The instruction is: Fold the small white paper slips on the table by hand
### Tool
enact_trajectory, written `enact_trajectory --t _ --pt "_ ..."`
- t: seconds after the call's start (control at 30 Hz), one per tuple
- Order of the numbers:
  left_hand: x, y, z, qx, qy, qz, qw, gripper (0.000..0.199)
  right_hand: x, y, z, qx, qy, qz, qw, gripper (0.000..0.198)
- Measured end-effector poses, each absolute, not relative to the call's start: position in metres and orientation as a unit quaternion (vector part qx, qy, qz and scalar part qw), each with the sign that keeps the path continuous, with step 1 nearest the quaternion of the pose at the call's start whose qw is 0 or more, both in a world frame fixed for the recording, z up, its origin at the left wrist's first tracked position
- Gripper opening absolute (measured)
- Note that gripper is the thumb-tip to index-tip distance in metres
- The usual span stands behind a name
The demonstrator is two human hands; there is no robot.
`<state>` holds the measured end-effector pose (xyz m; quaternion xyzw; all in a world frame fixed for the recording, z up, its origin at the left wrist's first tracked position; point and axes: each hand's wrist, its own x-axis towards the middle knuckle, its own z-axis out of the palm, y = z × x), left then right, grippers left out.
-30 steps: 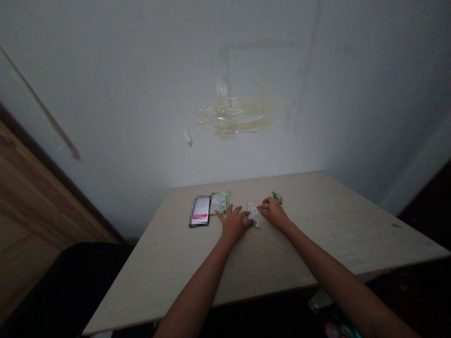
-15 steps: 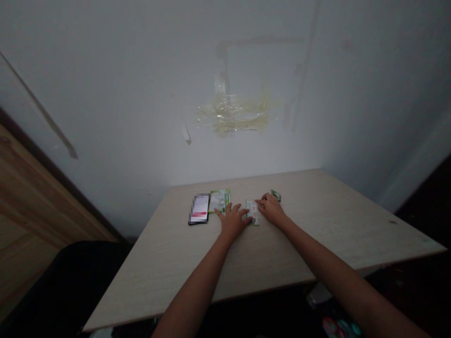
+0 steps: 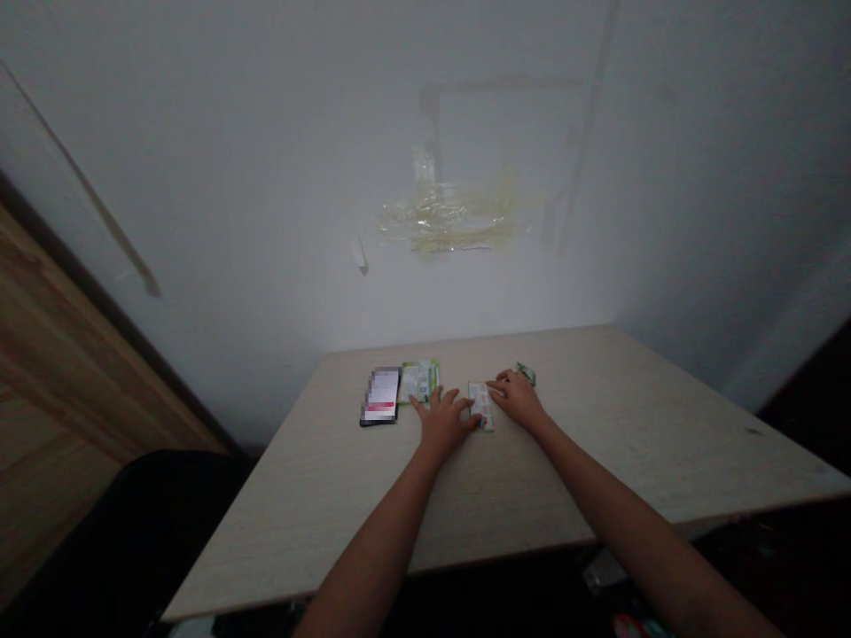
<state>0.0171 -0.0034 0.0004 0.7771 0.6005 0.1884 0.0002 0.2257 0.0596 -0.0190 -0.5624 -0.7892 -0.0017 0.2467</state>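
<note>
My left hand lies on the table with its fingers spread, the thumb side touching the lower left of a small printed packet or card. My right hand rests at that piece's upper right edge, index finger stretched onto it and the other fingers curled. Beyond the right hand's fingers lies a small crumpled green packet. A flat green-and-white printed packet lies just past my left fingertips. Beside it on the left is a phone with its screen lit.
The pale wooden table stands against a white wall with strips of clear tape on it. A wooden panel and a dark shape are at the left.
The whole view has shifted slightly, so things appear a little further right and lower. Both hands keep nearly the same places on the small printed piece.
</note>
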Motion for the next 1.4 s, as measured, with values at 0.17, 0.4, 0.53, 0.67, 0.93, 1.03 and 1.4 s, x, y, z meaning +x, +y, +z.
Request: enact_trajectory --t 0.17,0.4,0.53,0.67,0.93,1.03,1.4 --pt "0.017 -0.004 0.001 0.779 0.597 0.19 0.005 0.038 0.231 0.066 -0.026 -0.524 -0.8 0.052 0.289 0.025" --pt "0.017 -0.004 0.003 0.777 0.603 0.181 0.001 0.04 0.23 0.068 -0.027 -0.535 -0.788 0.07 0.298 0.023" --pt "0.018 -0.004 0.002 0.773 0.608 0.181 -0.011 0.041 0.233 0.067 -0.026 -0.523 -0.795 0.076 0.297 0.027" --pt "0.018 -0.004 0.002 0.77 0.614 0.174 -0.012 0.041 0.236 0.065 -0.025 -0.506 -0.808 0.08 0.289 0.032" --pt "0.018 -0.004 0.002 0.768 0.614 0.183 -0.01 0.041 0.239 0.062 -0.025 -0.511 -0.815 0.086 0.26 0.04" --pt "0.018 -0.004 0.002 0.767 0.615 0.184 -0.007 0.041 0.24 0.06 -0.025 -0.511 -0.818 0.085 0.251 0.044" --pt "0.018 -0.003 0.001 0.769 0.613 0.181 0.001 0.043 0.244 0.047 -0.031 -0.477 -0.837 0.09 0.251 0.05"
